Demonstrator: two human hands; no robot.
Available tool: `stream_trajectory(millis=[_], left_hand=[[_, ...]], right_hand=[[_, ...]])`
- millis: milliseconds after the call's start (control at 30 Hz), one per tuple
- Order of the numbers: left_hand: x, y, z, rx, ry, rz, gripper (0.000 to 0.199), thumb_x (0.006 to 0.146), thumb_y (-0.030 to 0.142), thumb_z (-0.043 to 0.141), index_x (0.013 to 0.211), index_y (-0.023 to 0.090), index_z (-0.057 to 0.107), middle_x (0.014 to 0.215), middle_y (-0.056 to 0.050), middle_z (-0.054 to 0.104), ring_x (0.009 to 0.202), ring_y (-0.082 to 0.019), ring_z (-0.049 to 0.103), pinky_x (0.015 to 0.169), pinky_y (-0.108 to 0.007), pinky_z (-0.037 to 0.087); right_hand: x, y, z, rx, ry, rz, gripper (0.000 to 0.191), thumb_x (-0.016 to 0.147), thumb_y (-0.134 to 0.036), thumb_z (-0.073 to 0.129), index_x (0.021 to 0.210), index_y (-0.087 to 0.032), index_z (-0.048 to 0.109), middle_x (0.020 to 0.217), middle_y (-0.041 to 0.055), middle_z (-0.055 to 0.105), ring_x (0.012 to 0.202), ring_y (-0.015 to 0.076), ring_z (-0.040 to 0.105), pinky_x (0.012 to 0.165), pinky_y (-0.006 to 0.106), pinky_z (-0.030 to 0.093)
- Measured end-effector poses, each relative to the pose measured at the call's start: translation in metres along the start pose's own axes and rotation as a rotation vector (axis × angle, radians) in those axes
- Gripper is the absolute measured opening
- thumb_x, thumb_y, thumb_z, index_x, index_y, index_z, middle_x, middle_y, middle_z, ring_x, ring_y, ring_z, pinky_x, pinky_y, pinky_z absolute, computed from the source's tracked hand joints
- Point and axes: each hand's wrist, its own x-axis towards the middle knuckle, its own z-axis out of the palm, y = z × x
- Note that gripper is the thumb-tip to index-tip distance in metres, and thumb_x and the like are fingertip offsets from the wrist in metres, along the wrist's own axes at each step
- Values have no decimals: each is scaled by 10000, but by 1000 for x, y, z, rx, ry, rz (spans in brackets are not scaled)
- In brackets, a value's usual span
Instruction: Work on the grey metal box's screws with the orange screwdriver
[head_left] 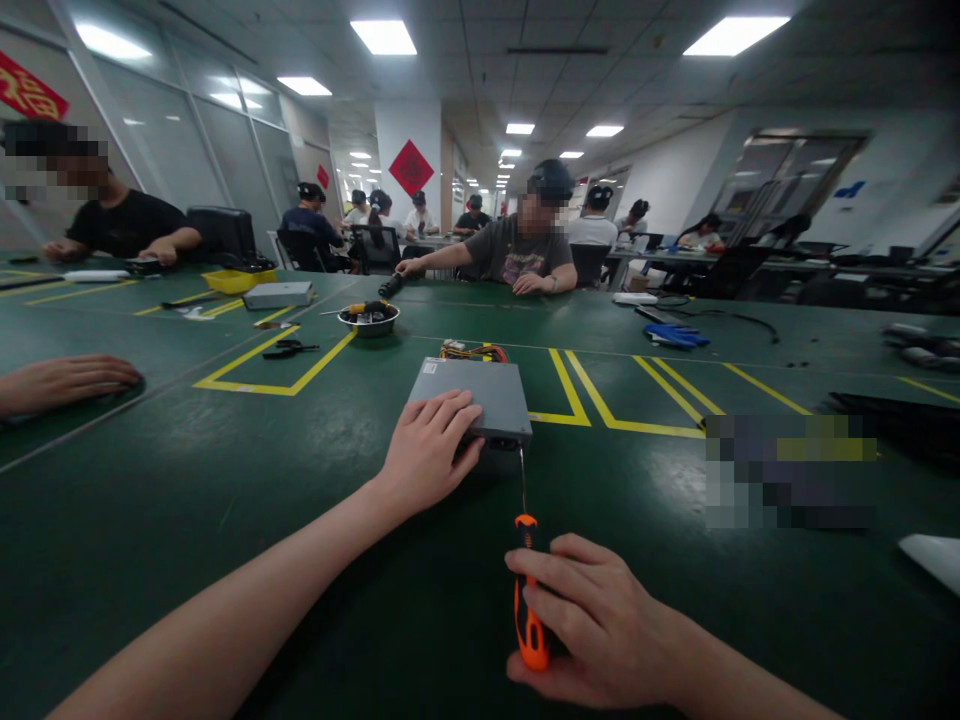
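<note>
A grey computer power supply (491,385) lies on the green table in front of me, with coloured cables (474,350) coming out of its far side. My left hand (435,440) grips its near left edge, fingers over the top and thumb against the front face. In my right hand (581,610) is a screwdriver with an orange and black handle (532,640). Its shaft points away from me, and the tip meets the front face near the right corner. Whether the tip sits in a screw I cannot tell.
Beyond the power supply stands a metal bowl (369,322) with tools in it. Blue gloves (675,335) lie at the far right, and a grey box (278,295) and yellow tray (238,281) at the far left. Another person's hand (71,382) rests at the left.
</note>
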Motion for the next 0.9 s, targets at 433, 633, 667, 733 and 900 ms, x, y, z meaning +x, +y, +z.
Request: stream_trajectory(millis=[433,633,667,733,900], left_hand=[[-1,-1,3,23,8,11,309,878,330,427,1143,209,530,1279,-94,524,1196,-247,461,954,-424,343],[-1,0,2,52,9,14,314,877,330,427,1140,198,536,1296,-120,500,1220,-257,439,979,-425,339],[-1,0,2,55,5,16,316,878,332,423,1142,197,534,1291,-121,504,1217,-257,441,976,-424,342],[-1,0,3,57,2,16,317,880,336,419,1143,198,533,1281,-119,513,1213,-257,445,969,-425,347],[-1,0,3,50,8,10,316,876,338,428,1140,203,537,1274,-117,518,1205,-261,454,958,-424,357]], right_hand=[[2,0,-4,2,-52,-10,312,893,-398,454,978,-115,553,898,121,674,738,148,635,674,284,497],[-5,1,1,-15,-15,-12,329,848,-441,524,917,-119,517,914,142,678,718,151,639,688,292,506],[-6,1,1,-13,-27,-9,328,844,-447,528,909,-126,520,922,140,676,718,150,637,691,292,506],[-5,1,0,-12,-60,-5,341,856,-468,496,939,-140,540,930,131,670,734,154,636,695,299,506],[0,-1,-4,-20,-142,-4,348,889,-430,431,1048,-152,567,961,125,650,794,167,636,742,316,505]])
